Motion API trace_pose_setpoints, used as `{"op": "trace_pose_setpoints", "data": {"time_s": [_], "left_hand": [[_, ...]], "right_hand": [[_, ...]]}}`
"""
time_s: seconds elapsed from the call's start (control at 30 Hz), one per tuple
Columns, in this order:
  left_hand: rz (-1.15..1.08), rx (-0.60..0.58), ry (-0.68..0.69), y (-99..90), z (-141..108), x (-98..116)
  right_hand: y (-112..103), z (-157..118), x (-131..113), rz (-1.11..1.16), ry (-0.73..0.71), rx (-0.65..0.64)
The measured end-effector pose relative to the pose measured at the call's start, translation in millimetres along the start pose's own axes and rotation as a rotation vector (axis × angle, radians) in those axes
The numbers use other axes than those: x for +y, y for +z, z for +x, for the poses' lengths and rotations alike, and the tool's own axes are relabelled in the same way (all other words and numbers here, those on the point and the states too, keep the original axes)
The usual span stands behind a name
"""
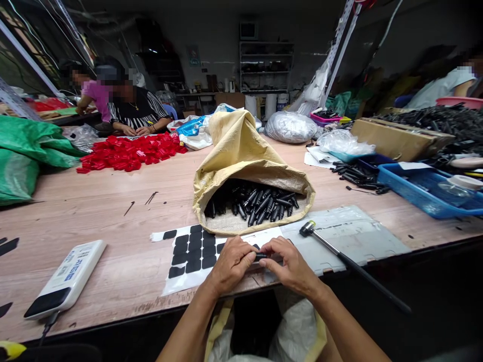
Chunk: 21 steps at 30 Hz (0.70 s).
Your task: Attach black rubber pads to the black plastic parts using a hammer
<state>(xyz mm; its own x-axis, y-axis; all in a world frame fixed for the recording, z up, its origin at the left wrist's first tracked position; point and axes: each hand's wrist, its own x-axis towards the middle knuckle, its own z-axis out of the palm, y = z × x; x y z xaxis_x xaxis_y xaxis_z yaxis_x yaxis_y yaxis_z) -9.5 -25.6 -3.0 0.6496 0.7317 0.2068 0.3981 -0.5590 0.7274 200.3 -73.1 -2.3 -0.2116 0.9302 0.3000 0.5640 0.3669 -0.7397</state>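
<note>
Between them, my left hand (234,261) and my right hand (284,259) pinch a small black cylindrical part (260,255) at the table's front edge. Fingers cover both its ends. Under and beside my left hand lies a white sheet (168,285) of black rounded-square stickers (194,255). Just beyond my hands, a yellow woven sack (236,136) lies with its mouth facing me, many black cylindrical parts (260,203) inside. Right of my right hand, a mallet (339,254) with a black handle rests on a grey board (350,231), its grip reaching past the table edge.
A white power bank (68,276) with a cable lies at left. Red parts (132,152) are heaped before a co-worker (132,105). A green sack (30,156) stands far left. At right are a blue tray (426,193), loose black parts (354,173) and a cardboard box (396,138).
</note>
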Motion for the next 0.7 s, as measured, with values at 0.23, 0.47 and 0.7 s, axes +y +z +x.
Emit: {"op": "trace_pose_setpoints", "data": {"time_s": [0.23, 0.47, 0.7], "left_hand": [[-0.068, 0.086, -0.078, 0.8, -0.4, 0.0], [-0.068, 0.077, -0.072, 1.1, 0.7, -2.3], [-0.033, 0.074, -0.06, 2.3, 1.0, -2.8]], "right_hand": [[-2.9, -2.4, 8.3, -0.015, 0.008, 0.053], [-3.6, -5.2, 11.9, -0.056, 0.004, 0.041], [-0.1, -5.6, 9.8, -0.114, -0.013, 0.042]]}}
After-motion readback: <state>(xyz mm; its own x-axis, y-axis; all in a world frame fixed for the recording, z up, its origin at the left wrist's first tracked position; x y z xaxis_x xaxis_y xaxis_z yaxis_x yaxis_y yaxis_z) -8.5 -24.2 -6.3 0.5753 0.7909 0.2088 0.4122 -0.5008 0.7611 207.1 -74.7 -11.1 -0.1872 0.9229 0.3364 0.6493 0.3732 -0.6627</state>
